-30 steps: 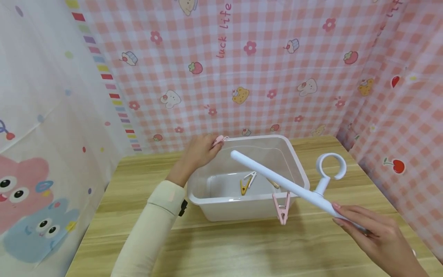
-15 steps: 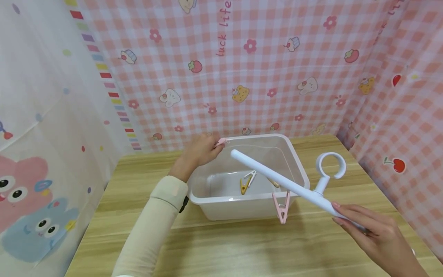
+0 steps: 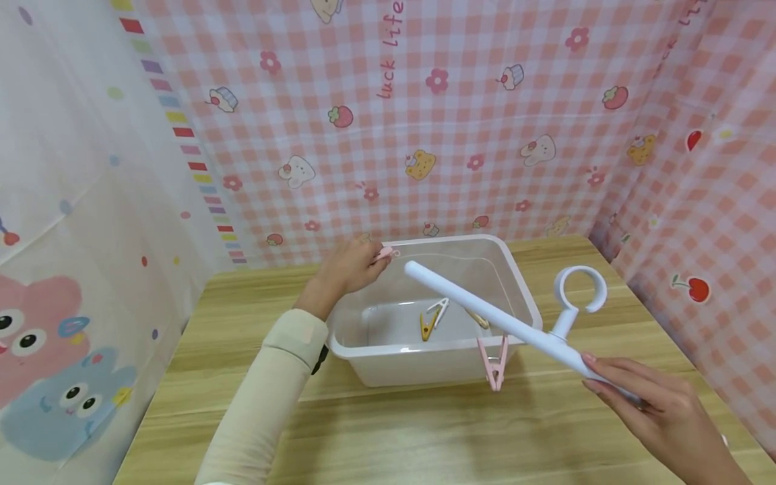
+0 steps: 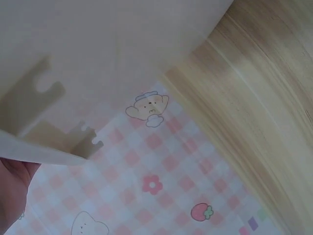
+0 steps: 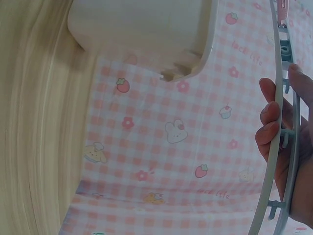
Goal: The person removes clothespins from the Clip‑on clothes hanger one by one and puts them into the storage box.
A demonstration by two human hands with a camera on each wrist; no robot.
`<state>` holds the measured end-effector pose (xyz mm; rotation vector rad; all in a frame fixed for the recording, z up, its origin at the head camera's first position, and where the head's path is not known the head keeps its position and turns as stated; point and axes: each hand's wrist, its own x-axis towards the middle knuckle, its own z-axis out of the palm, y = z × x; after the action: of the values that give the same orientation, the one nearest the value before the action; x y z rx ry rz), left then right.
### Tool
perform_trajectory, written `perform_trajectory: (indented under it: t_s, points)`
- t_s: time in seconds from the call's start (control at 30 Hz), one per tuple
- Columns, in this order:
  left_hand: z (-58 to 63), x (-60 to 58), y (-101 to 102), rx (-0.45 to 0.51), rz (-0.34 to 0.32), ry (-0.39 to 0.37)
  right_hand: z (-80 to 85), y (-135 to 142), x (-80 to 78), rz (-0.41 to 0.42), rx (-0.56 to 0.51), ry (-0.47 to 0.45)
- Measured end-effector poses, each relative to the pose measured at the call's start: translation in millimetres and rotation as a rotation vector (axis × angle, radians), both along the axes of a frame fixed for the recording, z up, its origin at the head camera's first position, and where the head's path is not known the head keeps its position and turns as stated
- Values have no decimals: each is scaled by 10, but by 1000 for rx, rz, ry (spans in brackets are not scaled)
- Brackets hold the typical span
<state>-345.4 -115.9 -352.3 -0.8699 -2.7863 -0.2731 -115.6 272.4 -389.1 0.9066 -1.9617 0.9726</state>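
My right hand grips one end of a pale blue-white hanger bar with a ring-shaped hook on its upper side. In the right wrist view, fingers and thumb wrap the hanger's two rails, which carry small pegs. From the bar hangs a pink clothespin, in front of the basin's near right corner. At the far left corner of the whitish plastic basin, my left hand pinches another pink clothespin. Only part of that hand shows past the basin wall in the left wrist view.
Inside the basin lie a yellow clothespin, a white one and a tan one. The wood-grain table ends at a pink checked cloth behind. Cloth also hangs at left and right.
My left hand has shifted very slightly, and the pink clothespin in it sits a little lower. The right hand and the hanger have stayed nearly still.
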Motion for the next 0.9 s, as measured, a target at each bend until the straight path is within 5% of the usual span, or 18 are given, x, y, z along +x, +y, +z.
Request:
perform_trajectory:
  t_s: [0.53,0.9]
  points:
    - [37,60,34,-62,17,-61,13,-12,25,-18,4,-7]
    - [21,43,-8,11,59,-90,-4,-6,42,-68,30,-25]
